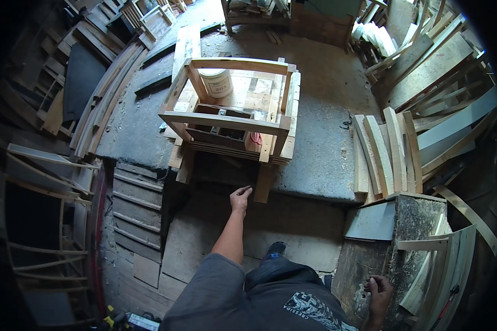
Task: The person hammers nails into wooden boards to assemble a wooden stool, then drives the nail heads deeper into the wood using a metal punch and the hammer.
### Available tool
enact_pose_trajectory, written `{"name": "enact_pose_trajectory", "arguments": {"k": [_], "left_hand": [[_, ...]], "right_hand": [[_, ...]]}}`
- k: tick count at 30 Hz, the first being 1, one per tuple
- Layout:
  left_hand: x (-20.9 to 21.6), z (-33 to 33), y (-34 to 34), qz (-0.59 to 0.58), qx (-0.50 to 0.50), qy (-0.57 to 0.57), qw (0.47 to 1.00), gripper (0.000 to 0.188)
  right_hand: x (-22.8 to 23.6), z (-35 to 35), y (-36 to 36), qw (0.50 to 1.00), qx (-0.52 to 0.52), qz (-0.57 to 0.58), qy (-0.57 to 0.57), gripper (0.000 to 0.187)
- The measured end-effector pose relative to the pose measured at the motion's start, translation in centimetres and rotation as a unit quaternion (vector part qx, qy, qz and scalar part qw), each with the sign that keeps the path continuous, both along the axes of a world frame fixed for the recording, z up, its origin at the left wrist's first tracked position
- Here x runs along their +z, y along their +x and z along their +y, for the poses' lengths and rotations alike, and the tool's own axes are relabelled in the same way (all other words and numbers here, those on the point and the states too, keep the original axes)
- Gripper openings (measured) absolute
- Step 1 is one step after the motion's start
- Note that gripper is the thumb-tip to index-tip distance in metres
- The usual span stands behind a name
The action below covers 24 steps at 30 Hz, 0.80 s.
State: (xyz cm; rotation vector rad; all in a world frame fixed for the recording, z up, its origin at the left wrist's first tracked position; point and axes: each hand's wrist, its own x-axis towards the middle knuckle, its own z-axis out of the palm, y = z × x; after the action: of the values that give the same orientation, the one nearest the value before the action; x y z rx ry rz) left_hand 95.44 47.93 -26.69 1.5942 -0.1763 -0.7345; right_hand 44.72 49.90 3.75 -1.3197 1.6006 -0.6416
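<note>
My left hand reaches forward with its fingers pinched together, just below the near edge of a low wooden bench. Whatever its fingertips may hold is too small to tell. Down at the lower right, my right hand hangs near my side with the fingers curled; I cannot make out anything in it. On the bench stands an open wooden frame with upright posts and rails. Inside its outline are a white bucket, a dark divided box and a small red coil.
Several curved timber pieces lean together at the right. A worn wooden block stands nearer, beside slatted parts. Stacked frames and boards line the left. Grey concrete forms a raised step with a front edge.
</note>
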Motion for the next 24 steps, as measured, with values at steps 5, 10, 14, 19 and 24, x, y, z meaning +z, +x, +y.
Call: {"name": "enact_pose_trajectory", "arguments": {"k": [5,10,14,19,24], "left_hand": [[5.0,-2.0,-0.9,0.093,-0.052,-0.057,0.993,0.02],[7.8,-3.4,-0.9,0.263,-0.143,-0.202,0.933,0.016],[9.8,-3.7,-1.2,0.311,-0.19,-0.274,0.89,0.015],[12.4,-4.2,-1.9,0.294,-0.278,-0.347,0.846,0.014],[11.9,-4.0,-1.9,0.306,-0.238,-0.307,0.869,0.014]], "right_hand": [[0.0,-0.7,0.4,1.0,-0.002,0.003,0.006,0.016],[0.2,-1.1,0.3,1.0,0.006,0.004,0.007,0.015],[0.3,-1.2,0.6,1.0,0.003,0.007,0.02,0.014],[0.3,-1.2,0.8,1.0,-0.002,0.0,0.024,0.013],[-0.3,-1.1,0.4,1.0,0.006,-0.002,0.015,0.013]]}}
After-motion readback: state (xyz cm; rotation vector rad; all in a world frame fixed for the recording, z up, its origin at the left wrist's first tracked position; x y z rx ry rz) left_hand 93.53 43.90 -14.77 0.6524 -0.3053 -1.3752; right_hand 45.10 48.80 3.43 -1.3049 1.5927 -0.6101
